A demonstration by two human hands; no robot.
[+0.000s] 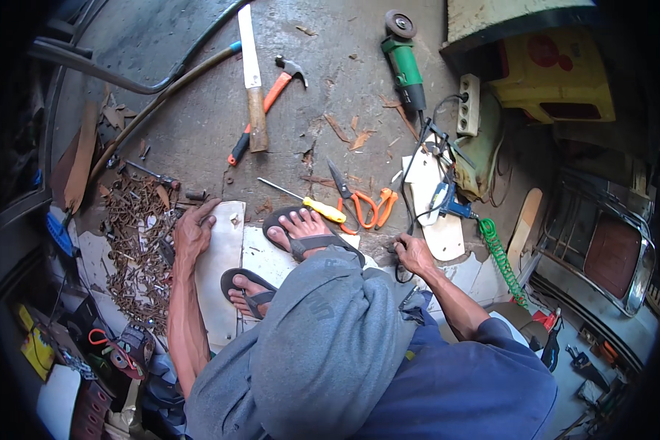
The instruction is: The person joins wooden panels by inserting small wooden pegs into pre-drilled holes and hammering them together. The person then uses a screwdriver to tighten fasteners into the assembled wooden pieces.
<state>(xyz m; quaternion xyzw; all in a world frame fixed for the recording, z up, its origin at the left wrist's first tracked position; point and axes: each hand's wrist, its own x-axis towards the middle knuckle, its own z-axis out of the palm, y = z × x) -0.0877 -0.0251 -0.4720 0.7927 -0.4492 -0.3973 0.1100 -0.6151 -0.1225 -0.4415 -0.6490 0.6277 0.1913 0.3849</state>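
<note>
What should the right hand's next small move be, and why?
Probably ease the right hand clear of the black cable: the cable loops right beside it and could snag. Whether the two actually touch is hard to tell.

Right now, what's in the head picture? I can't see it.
Someone's left hand is by a pale panel, right hand by a black cable. Ahead lie a yellow screwdriver, orange-handled shears, a hammer and a green grinder.

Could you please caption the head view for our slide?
Left hand by a white panel, right hand by a black cable, hammer ahead.
</note>
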